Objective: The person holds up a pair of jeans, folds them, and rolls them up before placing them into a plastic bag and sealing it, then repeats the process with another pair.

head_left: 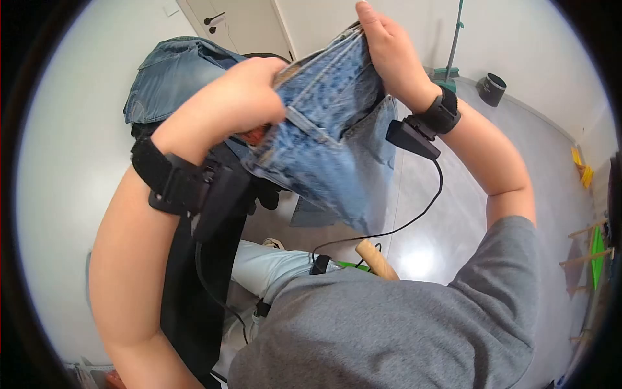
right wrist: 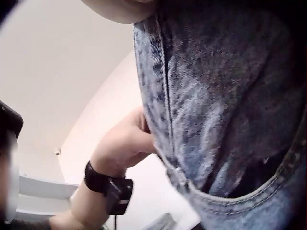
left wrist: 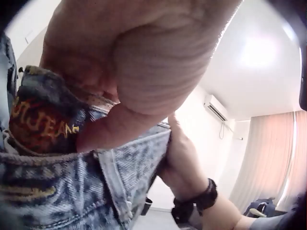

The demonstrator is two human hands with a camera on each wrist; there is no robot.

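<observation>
Both hands hold up a pair of light blue jeans (head_left: pixel 311 142) in front of the body. My left hand (head_left: pixel 249 94) grips the waistband at one side, its thumb beside a reddish-brown patch (left wrist: pixel 43 127) with yellow lettering. At the other end, my right hand (head_left: pixel 396 58) holds the waistband with the thumb pointing up. Between the hands the waist edge is drawn out, and a belt loop (left wrist: pixel 115 177) shows in the left wrist view. From the right wrist, a curved, stitched pocket opening (right wrist: pixel 240 203) is visible. The lower cloth hangs blurred below the hands.
More blue denim (head_left: pixel 175 78) lies over a dark support at the left. A wooden handle (head_left: pixel 378 260) juts out near the waist. On the floor farther off stand a black bin (head_left: pixel 492 89) and a green broom (head_left: pixel 447 72). Thin cables run from both wrist cameras.
</observation>
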